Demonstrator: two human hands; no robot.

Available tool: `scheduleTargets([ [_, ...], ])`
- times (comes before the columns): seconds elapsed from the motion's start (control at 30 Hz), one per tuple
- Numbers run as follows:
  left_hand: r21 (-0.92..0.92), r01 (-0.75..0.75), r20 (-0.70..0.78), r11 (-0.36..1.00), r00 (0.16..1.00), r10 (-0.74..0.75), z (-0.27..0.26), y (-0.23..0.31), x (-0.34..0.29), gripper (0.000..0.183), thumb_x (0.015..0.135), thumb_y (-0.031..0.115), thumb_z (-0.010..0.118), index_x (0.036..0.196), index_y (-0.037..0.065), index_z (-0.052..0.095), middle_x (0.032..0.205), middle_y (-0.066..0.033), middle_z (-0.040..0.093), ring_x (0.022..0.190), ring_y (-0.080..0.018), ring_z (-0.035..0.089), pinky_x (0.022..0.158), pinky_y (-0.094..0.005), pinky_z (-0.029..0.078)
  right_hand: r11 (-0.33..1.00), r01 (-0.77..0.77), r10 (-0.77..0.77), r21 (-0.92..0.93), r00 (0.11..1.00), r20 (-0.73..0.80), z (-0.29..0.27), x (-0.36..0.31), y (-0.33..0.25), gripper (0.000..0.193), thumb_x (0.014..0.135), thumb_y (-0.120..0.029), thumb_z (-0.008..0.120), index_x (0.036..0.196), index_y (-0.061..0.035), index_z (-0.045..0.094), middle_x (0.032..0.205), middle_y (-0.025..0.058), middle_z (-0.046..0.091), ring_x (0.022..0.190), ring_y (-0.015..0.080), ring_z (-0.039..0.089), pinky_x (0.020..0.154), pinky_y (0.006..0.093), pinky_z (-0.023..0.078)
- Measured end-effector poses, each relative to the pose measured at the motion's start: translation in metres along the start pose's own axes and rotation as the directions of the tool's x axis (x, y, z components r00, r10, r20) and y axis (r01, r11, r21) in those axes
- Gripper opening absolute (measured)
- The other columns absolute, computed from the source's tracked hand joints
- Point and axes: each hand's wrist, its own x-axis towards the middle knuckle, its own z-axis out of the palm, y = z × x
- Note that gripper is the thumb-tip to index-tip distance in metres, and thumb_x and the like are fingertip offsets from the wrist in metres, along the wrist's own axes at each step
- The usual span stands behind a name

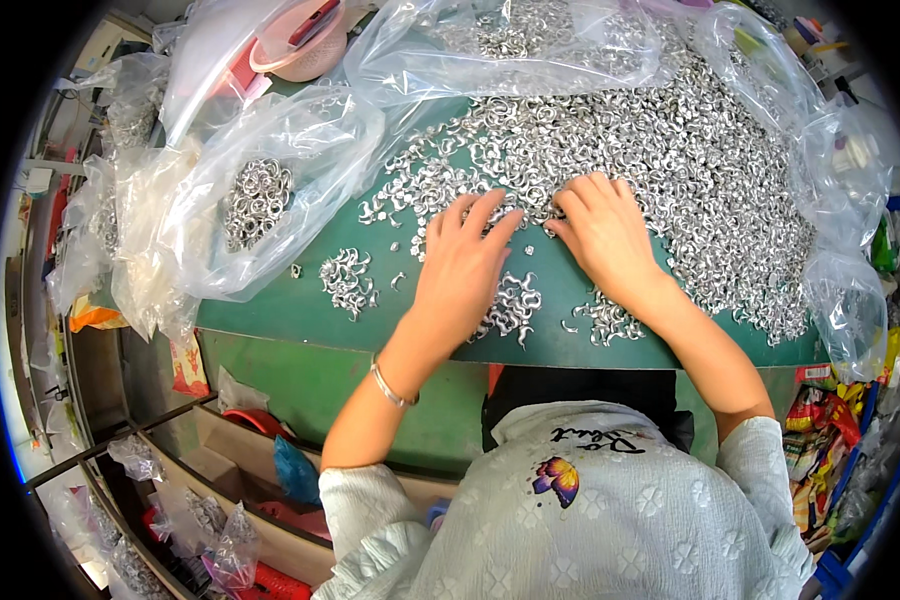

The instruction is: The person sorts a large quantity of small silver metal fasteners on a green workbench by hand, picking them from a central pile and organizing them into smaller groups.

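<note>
Small curved silver metal pieces (715,165) lie in a large heap on the green tabletop (300,315). My left hand (460,255) is palm down at the heap's near left edge, its fingers spread and bent, tips touching the pieces. Close by on the right, my right hand (607,240) rests on the heap's edge, fingers bent and thumb apart from the index finger. No held piece shows in either hand; the undersides of the fingers are hidden. Three small piles lie nearer me: a left pile (348,282), a middle pile (513,308) partly under my left hand, and a right pile (610,320) by my right wrist.
An open clear plastic bag (325,125) holding silver rings (258,205) lies at the left. More clear plastic (850,190) borders the heap's far and right sides. A pink basket (305,50) stands at the back left. Below the table's left end is an open drawer (210,455).
</note>
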Motion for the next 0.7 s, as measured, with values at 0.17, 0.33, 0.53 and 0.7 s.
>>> scheduleTargets([
  [0.17, 0.125, -0.014, 0.027, 0.992, 1.0, 0.011, 0.003, -0.027, 0.007, 0.025, 0.079, 0.003, 0.065, 0.104, 0.007, 0.062, 0.113, -0.0051, 0.056, 0.108, -0.0266, 0.051, 0.092, -0.0398, 0.038, 0.998, 0.049, -0.048, -0.028, 0.998, 0.045, 0.002, -0.002, 0.012, 0.01, 0.079, -0.009, 0.057, 0.088, -0.0063, 0.06, 0.089, 0.0057, 0.055, 0.092, 0.022, 0.051, 0.08, 0.0354, 0.038],
  [0.33, 0.177, 0.107, -0.14, 0.978, 0.987, -0.083, 0.005, -0.035, 0.014, 0.024, 0.082, 0.003, 0.064, 0.105, 0.006, 0.063, 0.113, -0.0073, 0.057, 0.106, -0.0278, 0.053, 0.09, -0.0403, 0.038, 0.995, 0.101, -0.101, -0.028, 0.995, -0.011, 0.006, 0.001, 0.01, 0.006, 0.077, -0.008, 0.057, 0.083, -0.0073, 0.06, 0.085, 0.0053, 0.054, 0.09, 0.0218, 0.051, 0.079, 0.0356, 0.038],
  [0.53, 0.015, 0.158, -0.081, 0.987, 0.984, -0.156, -0.009, -0.018, 0.016, 0.024, 0.082, 0.002, 0.063, 0.107, 0.004, 0.063, 0.112, -0.0095, 0.059, 0.104, -0.0293, 0.054, 0.089, -0.04, 0.04, 0.995, 0.057, -0.051, 0.084, 0.996, -0.073, 0.004, -0.002, 0.02, 0.004, 0.078, -0.008, 0.062, 0.081, -0.0063, 0.06, 0.084, 0.005, 0.052, 0.088, 0.0229, 0.051, 0.078, 0.0366, 0.038],
  [0.7, -0.108, -0.014, -0.022, 0.994, 1.0, 0.012, 0.014, -0.009, 0.029, 0.03, 0.08, 0.003, 0.066, 0.109, 0.006, 0.062, 0.107, -0.0095, 0.058, 0.102, -0.0282, 0.054, 0.086, -0.0387, 0.041, 0.996, 0.081, -0.08, 0.043, 0.997, -0.007, 0.001, -0.003, 0.014, 0.007, 0.079, -0.008, 0.062, 0.085, -0.0056, 0.063, 0.087, 0.0052, 0.053, 0.089, 0.023, 0.051, 0.08, 0.0366, 0.037],
])
